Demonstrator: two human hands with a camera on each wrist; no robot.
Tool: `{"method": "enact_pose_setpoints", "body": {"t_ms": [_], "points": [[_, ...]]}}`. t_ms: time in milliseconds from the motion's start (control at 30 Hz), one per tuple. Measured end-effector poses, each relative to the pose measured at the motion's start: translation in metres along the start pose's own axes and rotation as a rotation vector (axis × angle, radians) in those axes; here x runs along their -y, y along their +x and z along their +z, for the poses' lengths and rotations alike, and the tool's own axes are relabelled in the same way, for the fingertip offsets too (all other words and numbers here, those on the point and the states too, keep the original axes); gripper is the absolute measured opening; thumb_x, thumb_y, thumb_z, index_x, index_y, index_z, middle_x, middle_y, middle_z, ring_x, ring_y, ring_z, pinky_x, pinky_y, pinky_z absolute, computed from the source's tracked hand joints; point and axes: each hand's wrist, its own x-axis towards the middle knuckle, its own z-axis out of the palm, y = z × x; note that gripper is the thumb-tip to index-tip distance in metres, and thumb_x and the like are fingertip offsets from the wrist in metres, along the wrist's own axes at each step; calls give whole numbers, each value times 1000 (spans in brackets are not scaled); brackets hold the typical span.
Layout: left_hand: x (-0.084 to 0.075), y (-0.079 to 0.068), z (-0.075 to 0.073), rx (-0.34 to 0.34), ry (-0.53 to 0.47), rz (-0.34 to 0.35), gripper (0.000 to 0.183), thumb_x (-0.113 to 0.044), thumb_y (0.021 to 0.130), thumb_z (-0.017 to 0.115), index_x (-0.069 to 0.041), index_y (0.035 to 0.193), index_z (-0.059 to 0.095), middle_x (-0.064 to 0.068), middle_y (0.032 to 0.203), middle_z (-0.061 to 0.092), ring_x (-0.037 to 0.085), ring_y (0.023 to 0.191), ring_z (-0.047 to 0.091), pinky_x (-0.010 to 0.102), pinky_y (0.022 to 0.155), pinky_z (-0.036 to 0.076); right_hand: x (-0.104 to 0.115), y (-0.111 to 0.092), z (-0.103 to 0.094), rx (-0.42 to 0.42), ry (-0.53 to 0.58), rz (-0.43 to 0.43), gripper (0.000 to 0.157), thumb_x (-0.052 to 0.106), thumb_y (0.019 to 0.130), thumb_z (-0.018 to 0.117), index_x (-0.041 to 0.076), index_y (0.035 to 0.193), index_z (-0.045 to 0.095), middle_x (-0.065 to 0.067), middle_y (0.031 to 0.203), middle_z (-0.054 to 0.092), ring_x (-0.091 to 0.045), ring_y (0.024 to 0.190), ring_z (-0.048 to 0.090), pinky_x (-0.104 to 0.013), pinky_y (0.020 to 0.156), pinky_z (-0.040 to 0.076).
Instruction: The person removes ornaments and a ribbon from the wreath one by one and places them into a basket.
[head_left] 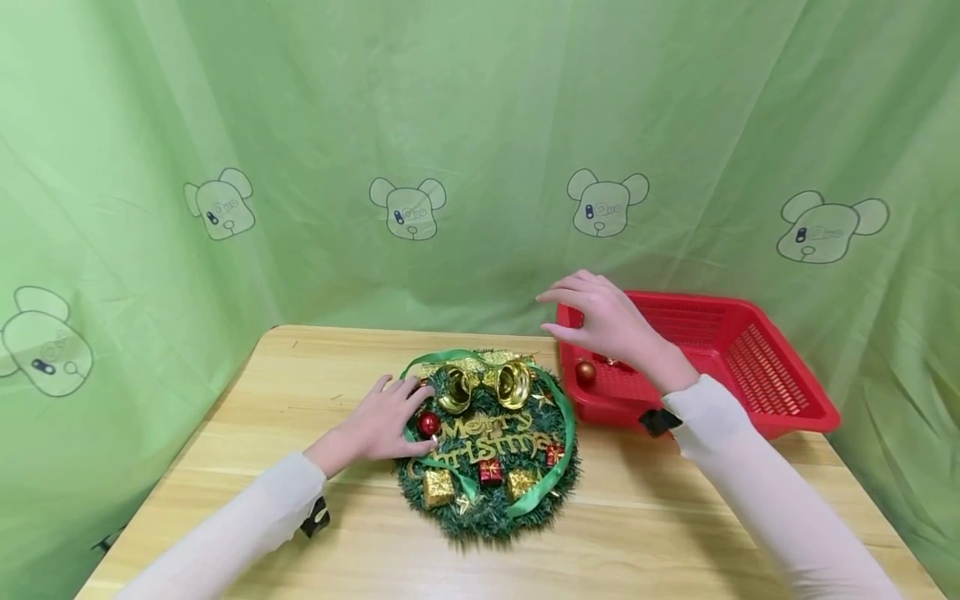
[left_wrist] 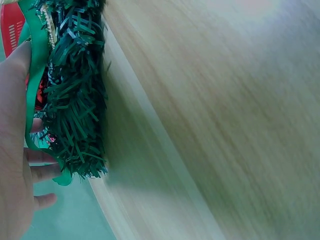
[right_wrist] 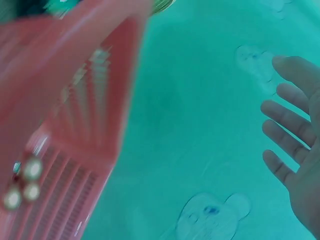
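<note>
**Left hand (head_left: 377, 427) spread at the wreath (head_left: 480, 521), right hand (head_left: 609, 321) bare by the basket (head_left: 611, 411)**

The wreath lies face up on the surface (head_left: 322, 387), in front of the person, so its lettering (head_left: 491, 437), bells (head_left: 513, 384) and small gift boxes (head_left: 491, 472) all show. Lying flat, it probably needs little support while it is worked on.

At its left edge, the left hand's grip is spread around a red ball (head_left: 428, 424), fingers on the far side, thumb on the near side. It pinches nothing that shows; whether the skin touches the ball is hard to tell. That placing would suit steadying the rim. A green ribbon (head_left: 562, 467) loops loosely over the wreath and passes beside these fingers, seemingly laid on rather than tied.

The right hand's grip is also spread and holds nothing, above the left end of the red basket. The basket stands just beside the wreath, likely to keep its ornaments within reach: a brownish ball (head_left: 586, 372) sits inside, and pale round pieces (right_wrist: 31, 191) show from the right wrist.
</note>
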Motion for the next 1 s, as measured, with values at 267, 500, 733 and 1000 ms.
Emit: {"method": "enact_pose_setpoints", "body": {"t_ms": [267, 500, 733, 1000], "points": [[2, 0, 1, 1, 1, 0, 90, -76, 87, 56, -14, 151, 42, 15, 147, 49, 36, 131, 55, 66, 119, 32, 36, 14, 19, -14, 131, -73, 34, 23, 85, 83, 12, 117, 76, -5, 114, 75, -23, 108, 61, -44, 93, 54], [3, 1, 2, 0, -7, 0, 90, -76, 86, 57, -16, 150, 43, 14, 146, 48, 36, 131, 55, 66, 118, 32, 61, 21, 40, 29, 207, -129, 33, 27, 87, 81, 14, 117, 76, -2, 115, 75, -20, 110, 62, -43, 97, 55], [2, 2, -2, -2, -9, 6, 90, -75, 86, 57, -14, 150, 43, 16, 148, 48, 38, 133, 54, 67, 117, 33, 81, 27, 54, 109, 190, -170, 36, 31, 88, 79, 13, 119, 75, -2, 116, 74, -19, 111, 63, -41, 99, 54], [1, -1, -4, 25, -26, -5, 92, -75, 86, 57, -13, 152, 41, 21, 154, 44, 42, 138, 49, 67, 119, 30, 99, 31, 71, 205, 172, -231, 36, 31, 89, 79, 16, 121, 74, 1, 120, 74, -19, 117, 63, -41, 107, 51]]}}
